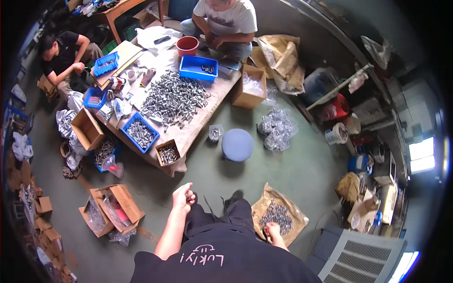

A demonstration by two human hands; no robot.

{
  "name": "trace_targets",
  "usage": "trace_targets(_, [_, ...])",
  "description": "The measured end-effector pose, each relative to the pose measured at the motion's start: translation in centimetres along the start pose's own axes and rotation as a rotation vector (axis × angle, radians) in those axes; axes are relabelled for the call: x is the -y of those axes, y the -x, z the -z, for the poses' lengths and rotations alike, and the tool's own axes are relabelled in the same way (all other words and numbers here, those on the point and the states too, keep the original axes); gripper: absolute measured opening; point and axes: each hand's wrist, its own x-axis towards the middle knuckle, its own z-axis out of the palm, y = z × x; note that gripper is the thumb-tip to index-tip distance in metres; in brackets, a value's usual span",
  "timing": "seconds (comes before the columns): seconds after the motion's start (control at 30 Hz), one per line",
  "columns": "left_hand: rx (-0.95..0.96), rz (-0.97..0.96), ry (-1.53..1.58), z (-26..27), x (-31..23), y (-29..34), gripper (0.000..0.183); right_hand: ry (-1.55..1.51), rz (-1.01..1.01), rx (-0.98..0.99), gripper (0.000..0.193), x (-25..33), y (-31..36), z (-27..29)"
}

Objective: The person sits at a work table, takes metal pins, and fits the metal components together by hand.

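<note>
Parts of grey metal (277, 217), too many to count, lie in one heap on one brown sack (298, 221) to the near right of the blue stool (237, 145), where the right hand (272, 230) meets the heap with bent fingers, though I cannot tell whether they grip a piece. To the stool's near left, the left hand (183, 195) is half curled, fingertips close to the thumb, any small thing between them unclear. Left beyond the stool, one cloth-covered table (200, 119) bears one larger metal heap (174, 99), with two co-workers (230, 21) past it, and green floor (314, 165) surrounds the stool.
</note>
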Motion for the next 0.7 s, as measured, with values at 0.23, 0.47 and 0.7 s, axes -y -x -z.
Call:
trace_targets(0.23, [-0.209,-0.041,0.222,-9.0,1.9,-4.9,0.018,1.200,0.314,0.197,0.024,11.7,-18.7,8.6])
trace_targets(0.47, [-0.351,0.061,0.524,-10.6,0.8,-10.2,0.017,0.205,0.425,0.082,0.030,45.5,-18.9,0.8])
trace_targets(0.7, [-0.222,0.025,0.500,-16.4,-6.7,-17.7,0.017,0.489,0.485,0.318,0.030,51.5,-17.2,-12.3])
